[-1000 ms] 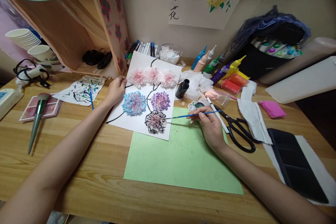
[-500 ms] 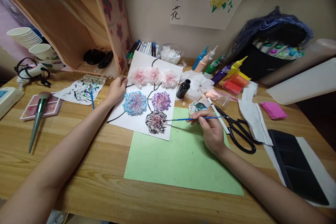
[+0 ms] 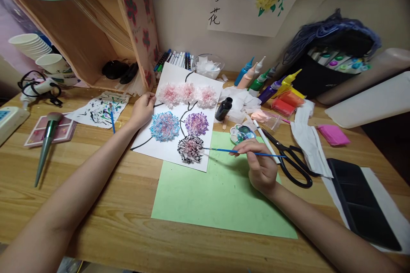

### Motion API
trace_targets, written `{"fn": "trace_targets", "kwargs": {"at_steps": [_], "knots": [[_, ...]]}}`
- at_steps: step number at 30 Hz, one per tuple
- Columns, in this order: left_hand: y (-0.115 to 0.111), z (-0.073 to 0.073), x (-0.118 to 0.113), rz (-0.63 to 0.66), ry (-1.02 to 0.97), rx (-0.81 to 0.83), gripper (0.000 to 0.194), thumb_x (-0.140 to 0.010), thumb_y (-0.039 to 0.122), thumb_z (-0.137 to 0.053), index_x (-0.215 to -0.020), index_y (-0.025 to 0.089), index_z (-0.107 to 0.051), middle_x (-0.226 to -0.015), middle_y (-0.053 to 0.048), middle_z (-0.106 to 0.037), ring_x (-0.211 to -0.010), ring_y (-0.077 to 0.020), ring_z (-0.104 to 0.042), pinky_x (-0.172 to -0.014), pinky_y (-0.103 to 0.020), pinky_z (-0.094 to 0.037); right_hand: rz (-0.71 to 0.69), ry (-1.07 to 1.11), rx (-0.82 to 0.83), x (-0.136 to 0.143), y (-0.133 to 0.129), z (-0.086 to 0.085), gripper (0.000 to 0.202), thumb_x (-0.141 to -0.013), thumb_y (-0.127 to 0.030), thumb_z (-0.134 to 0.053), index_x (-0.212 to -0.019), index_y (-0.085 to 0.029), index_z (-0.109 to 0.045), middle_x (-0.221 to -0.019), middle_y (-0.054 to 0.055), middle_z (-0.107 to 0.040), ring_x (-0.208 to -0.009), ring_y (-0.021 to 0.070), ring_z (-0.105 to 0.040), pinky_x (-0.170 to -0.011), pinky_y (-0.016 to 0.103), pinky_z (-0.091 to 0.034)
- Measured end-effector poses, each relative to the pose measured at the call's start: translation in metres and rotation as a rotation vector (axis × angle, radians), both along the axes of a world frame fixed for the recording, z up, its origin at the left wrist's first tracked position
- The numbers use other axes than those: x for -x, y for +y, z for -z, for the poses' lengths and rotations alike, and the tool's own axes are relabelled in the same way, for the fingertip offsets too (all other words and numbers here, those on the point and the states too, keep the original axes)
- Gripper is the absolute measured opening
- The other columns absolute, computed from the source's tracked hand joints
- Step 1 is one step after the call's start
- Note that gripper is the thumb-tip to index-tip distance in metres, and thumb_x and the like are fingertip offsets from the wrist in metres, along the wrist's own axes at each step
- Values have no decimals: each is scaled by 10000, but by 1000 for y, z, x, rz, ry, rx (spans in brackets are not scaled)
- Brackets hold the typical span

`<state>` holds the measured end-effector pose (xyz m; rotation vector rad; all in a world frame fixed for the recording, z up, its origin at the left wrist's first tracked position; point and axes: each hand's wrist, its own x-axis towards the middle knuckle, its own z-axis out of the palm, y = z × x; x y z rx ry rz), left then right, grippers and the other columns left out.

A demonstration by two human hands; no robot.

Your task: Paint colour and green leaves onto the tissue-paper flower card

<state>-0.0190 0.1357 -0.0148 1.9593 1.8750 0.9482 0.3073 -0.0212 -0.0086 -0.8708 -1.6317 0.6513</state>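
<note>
My left hand point(image 3: 144, 108) is closed on the left edge of a white paper sheet point(image 3: 156, 152) bearing several raised, fluffy flowers and black painted stems. My right hand point(image 3: 261, 164) grips a thin blue paintbrush point(image 3: 237, 151), its tip at the right edge of the black-tipped flower point(image 3: 190, 149) low on the sheet. A blue flower point(image 3: 165, 126) and a purple flower point(image 3: 196, 123) sit above it, with pink ones along the top. Under the sheet's lower part lies green paper point(image 3: 221, 200). Behind my right hand stands a small paint palette point(image 3: 238, 133).
An open black bottle point(image 3: 223, 109) stands right of the sheet, near crumpled tissues and several paint bottles point(image 3: 246, 77). Black-handled scissors point(image 3: 293, 162) and a black tray point(image 3: 361, 204) lie at the right. A large makeup brush point(image 3: 48, 145) and a paint-stained tissue point(image 3: 99, 108) are at the left.
My right hand has shifted slightly down and right; the brush's back end has dropped and extends further right. My left hand and the sheet stay in place.
</note>
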Motion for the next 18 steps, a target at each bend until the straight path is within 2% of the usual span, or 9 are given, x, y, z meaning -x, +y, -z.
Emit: {"fn": "trace_targets", "kwargs": {"at_steps": [5, 11, 14, 18], "knots": [[0, -1, 0, 0, -5, 7, 167, -832, 322, -390, -849, 226, -525, -934, -74, -643, -904, -242, -577, -815, -337, -435, 31, -7, 33, 1, 1, 0, 170, -896, -191, -414, -887, -234, -578, -788, 37, -616, -752, 188, -576, -688, 376, -452], [0, -1, 0, 15, -7, -9, 172, -836, 321, -384, -850, 224, -525, -938, -79, -643, -906, -244, -581, -814, -340, -432, 110, 284, 160, 1, 6, -2, 164, -904, -244, -425, -830, -224, -569, -776, 17, -577, -700, 151, -582, -614, 299, -444], [0, -2, 0, 9, -2, -4, 169, -835, 323, -384, -848, 232, -526, -933, -73, -644, -913, -244, -580, -820, -341, -431, 154, 349, 242, -1, 9, -2, 174, -906, -279, -428, -804, -217, -555, -756, 4, -562, -657, 134, -573, -596, 278, -435], [0, -3, -1, -7, -10, 16, 168, -829, 328, -389, -854, 233, -526, -931, -70, -645, -912, -244, -584, -817, -339, -436, 64, 263, 276, -2, 8, 1, 202, -908, -303, -430, -792, -208, -566, -749, 14, -567, -672, 147, -572, -600, 289, -439]]}}
